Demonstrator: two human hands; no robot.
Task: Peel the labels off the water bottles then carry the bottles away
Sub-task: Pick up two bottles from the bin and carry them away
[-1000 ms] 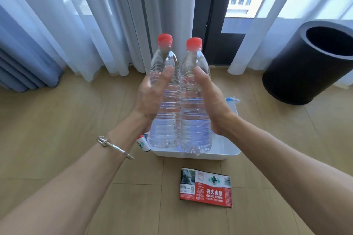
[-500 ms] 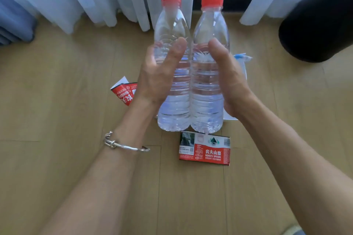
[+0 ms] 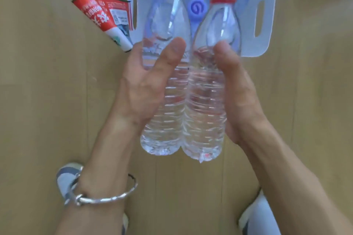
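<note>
Head view looked straight down at a wooden floor. At far left, a shoe showed under the left wrist, which wore a silver bangle. Up the frame, a crumpled red peeled label lay on the floor just beside a white tray. The left hand was curled around the left bottle, thumb across its front. Touching it side by side, the right bottle was clasped by the right hand. Both bottles were bare of labels, red-capped, and held above the floor, their tops over the tray. Another shoe sat lower right.
</note>
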